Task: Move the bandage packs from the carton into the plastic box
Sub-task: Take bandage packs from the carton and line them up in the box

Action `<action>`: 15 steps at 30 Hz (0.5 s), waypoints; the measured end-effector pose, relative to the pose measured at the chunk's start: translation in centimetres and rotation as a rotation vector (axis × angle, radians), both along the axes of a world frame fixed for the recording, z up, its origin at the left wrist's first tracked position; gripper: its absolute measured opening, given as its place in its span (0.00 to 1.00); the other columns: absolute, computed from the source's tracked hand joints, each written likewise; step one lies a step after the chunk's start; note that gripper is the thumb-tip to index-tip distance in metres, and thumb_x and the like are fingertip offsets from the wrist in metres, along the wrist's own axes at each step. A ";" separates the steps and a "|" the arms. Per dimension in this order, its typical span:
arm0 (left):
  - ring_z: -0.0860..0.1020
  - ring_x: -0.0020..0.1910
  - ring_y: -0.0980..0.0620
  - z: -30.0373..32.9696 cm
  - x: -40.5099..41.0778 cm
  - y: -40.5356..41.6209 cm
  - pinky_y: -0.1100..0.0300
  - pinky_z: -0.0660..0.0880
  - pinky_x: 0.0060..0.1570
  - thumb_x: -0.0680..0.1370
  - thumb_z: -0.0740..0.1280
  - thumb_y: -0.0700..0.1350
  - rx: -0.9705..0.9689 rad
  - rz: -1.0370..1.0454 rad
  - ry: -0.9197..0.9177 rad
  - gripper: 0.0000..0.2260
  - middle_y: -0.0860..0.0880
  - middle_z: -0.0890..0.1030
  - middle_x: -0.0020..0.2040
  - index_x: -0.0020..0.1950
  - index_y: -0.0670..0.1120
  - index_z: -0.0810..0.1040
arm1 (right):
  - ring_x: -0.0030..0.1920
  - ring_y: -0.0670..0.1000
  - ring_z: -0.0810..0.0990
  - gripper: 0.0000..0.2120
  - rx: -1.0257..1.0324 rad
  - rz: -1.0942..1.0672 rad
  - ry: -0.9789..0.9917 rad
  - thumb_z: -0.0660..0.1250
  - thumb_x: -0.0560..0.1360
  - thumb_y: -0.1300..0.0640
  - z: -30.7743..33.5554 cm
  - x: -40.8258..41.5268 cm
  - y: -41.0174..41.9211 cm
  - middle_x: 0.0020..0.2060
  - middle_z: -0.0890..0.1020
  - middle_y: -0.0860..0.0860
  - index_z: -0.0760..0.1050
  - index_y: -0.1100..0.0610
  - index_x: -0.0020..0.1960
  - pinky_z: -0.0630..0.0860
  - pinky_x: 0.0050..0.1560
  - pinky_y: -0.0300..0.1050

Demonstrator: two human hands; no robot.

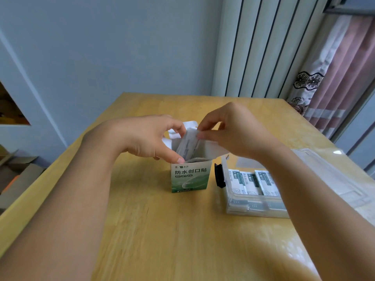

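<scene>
Wooden table filling the lower and middle frame, pale yellow grain, running back to a grey-blue wall. White ribbed radiator panels at upper right, pink curtain with black floral lace beside them at the right edge. Brown cardboard boxes on the floor at the left edge.

Clear plastic box at centre right on the table, open, black latch on its left wall, its clear lid lying flat further right. Inside the box, 3 white-and-green bandage packs side by side, partly hidden by the right forearm.

Green-and-white carton upright at frame centre, just left of the box, top flaps open, Chinese print on the front face.

Left hand at the carton's left top edge, thumb pressed on the front rim, fingers curled over the back flap, holding the carton. Right hand above the carton mouth, thumb and forefinger pinched narrow on the upper end of a bundle of packs standing tilted in the carton, lower end still inside.
</scene>
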State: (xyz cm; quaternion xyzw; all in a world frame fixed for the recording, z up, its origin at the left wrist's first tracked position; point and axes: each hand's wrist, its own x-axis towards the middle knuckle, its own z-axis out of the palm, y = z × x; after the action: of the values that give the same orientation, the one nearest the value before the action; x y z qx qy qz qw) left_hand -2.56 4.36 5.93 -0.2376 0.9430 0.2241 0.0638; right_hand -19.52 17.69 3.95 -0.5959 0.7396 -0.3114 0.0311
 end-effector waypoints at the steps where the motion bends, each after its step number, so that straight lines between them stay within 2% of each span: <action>1: 0.78 0.59 0.58 0.1 0.0 -0.1 0.49 0.76 0.60 0.68 0.76 0.63 -0.005 0.007 0.005 0.20 0.65 0.70 0.65 0.55 0.68 0.73 | 0.27 0.36 0.76 0.01 -0.029 -0.009 -0.041 0.75 0.74 0.56 0.4 -0.3 0.2 0.37 0.84 0.43 0.84 0.52 0.43 0.67 0.28 0.27; 3: 0.76 0.59 0.61 0.3 0.1 -0.3 0.50 0.75 0.60 0.67 0.73 0.68 -0.001 0.034 0.022 0.20 0.64 0.70 0.65 0.56 0.68 0.74 | 0.26 0.42 0.76 0.03 -0.093 -0.011 -0.165 0.74 0.75 0.56 1.0 -1.0 0.8 0.34 0.83 0.42 0.83 0.54 0.43 0.66 0.26 0.31; 5: 0.75 0.60 0.61 0.7 0.2 -0.5 0.51 0.74 0.61 0.63 0.67 0.76 -0.007 0.069 0.059 0.25 0.63 0.70 0.64 0.55 0.67 0.76 | 0.26 0.45 0.75 0.03 -0.163 -0.006 -0.301 0.74 0.76 0.58 1.6 -1.8 1.4 0.30 0.81 0.43 0.83 0.56 0.44 0.67 0.27 0.37; 8: 0.75 0.61 0.61 1.4 0.1 -0.1 0.52 0.73 0.63 0.64 0.55 0.82 0.124 0.112 0.309 0.32 0.63 0.76 0.59 0.54 0.64 0.80 | 0.28 0.47 0.73 0.02 -0.239 0.059 -0.505 0.74 0.75 0.60 2.5 -2.6 2.3 0.32 0.83 0.48 0.83 0.59 0.45 0.67 0.26 0.40; 9: 0.77 0.61 0.59 1.5 -0.3 0.2 0.50 0.74 0.63 0.69 0.51 0.81 0.230 0.124 0.432 0.33 0.61 0.79 0.59 0.55 0.61 0.81 | 0.29 0.48 0.73 0.01 -0.252 0.101 -0.573 0.74 0.74 0.60 2.7 -2.8 2.6 0.35 0.84 0.52 0.83 0.58 0.44 0.67 0.26 0.39; 11: 0.82 0.59 0.51 1.7 -1.2 1.2 0.49 0.78 0.59 0.77 0.48 0.72 0.551 0.138 0.601 0.33 0.50 0.84 0.59 0.60 0.52 0.82 | 0.30 0.50 0.73 0.02 -0.263 0.172 -0.670 0.73 0.72 0.58 3.0 -3.0 3.2 0.38 0.83 0.56 0.83 0.57 0.44 0.66 0.25 0.38; 13: 0.84 0.52 0.45 1.7 -2.2 2.8 0.51 0.81 0.45 0.82 0.46 0.65 0.827 0.099 0.615 0.32 0.42 0.84 0.56 0.64 0.45 0.80 | 0.29 0.50 0.72 0.03 -0.287 0.185 -0.690 0.72 0.73 0.58 3.0 -3.1 3.7 0.38 0.82 0.57 0.82 0.57 0.44 0.65 0.25 0.38; 15: 0.81 0.40 0.46 1.2 -3.0 4.2 0.56 0.77 0.34 0.84 0.49 0.60 0.900 0.069 0.605 0.27 0.40 0.84 0.48 0.64 0.43 0.79 | 0.28 0.50 0.72 0.02 -0.311 0.163 -0.674 0.71 0.75 0.61 2.8 -3.2 4.1 0.37 0.82 0.58 0.81 0.59 0.45 0.65 0.25 0.38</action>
State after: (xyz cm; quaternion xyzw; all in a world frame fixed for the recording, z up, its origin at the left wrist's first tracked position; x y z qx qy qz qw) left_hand -5.55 8.53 7.13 -0.1426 0.7217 0.6661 -0.1226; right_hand -22.77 21.77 6.80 -0.5146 0.5819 -0.5950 0.2062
